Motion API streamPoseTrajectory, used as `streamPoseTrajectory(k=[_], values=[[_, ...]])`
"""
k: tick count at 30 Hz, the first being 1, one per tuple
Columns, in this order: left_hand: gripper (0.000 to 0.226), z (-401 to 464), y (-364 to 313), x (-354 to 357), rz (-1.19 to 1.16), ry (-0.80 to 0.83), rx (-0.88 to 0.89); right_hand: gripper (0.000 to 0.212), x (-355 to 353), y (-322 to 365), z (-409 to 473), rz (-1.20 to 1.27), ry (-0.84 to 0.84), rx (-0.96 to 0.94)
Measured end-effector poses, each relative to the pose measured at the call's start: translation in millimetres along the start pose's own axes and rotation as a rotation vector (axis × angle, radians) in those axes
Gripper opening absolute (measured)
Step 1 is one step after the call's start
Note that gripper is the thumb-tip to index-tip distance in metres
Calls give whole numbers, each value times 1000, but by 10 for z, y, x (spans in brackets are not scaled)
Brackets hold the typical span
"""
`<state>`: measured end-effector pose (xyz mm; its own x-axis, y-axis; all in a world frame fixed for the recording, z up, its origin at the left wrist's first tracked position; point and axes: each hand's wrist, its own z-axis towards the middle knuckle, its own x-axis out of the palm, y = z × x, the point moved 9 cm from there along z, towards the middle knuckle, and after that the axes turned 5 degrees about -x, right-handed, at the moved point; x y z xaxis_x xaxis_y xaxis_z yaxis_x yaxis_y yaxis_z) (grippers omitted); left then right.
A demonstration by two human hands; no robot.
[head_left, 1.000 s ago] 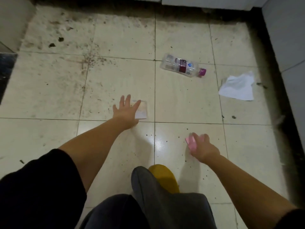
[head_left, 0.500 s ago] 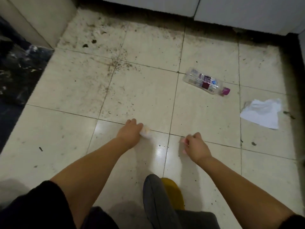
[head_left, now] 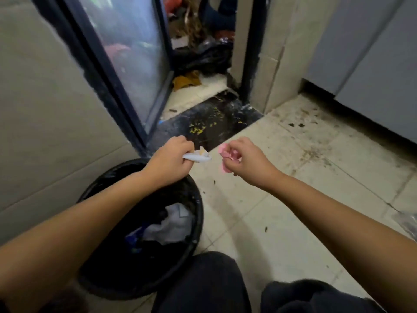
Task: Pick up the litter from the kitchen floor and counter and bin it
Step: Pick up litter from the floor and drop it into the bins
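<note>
My left hand (head_left: 169, 160) is closed around a white scrap of paper (head_left: 198, 157) that sticks out to the right of the fist. It hovers over the far rim of a round black bin (head_left: 198, 213) lined with a black bag. Crumpled white paper and a blue wrapper lie inside the bin. My right hand (head_left: 244, 160) pinches a small pink wrapper (head_left: 225, 154) just right of the bin, above the floor tiles. The two hands are close together but apart.
A tiled wall stands left of the bin. A dark-framed glass door (head_left: 126, 64) is open ahead, with a black threshold (head_left: 209, 125) and black bags (head_left: 203, 57) beyond. Grey cabinets (head_left: 372, 64) stand at the right. The dirty floor tiles (head_left: 293, 199) stretch to the right.
My view has swung left from the floor litter to the bin. Both hands lifted their scraps off the tiles and now hold them in the air by the bin.
</note>
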<state>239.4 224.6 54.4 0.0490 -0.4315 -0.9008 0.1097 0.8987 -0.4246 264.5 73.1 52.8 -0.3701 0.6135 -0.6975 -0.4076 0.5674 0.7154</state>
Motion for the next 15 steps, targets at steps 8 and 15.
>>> streamPoseTrajectory(k=[8,15], values=[[35,-1275,1330,249,244,291,-246,23,1906,690,94,-393,621,-208],[58,-1657,1744,1465,395,883,-444,50,2804,84,-270,-726,1120,68]])
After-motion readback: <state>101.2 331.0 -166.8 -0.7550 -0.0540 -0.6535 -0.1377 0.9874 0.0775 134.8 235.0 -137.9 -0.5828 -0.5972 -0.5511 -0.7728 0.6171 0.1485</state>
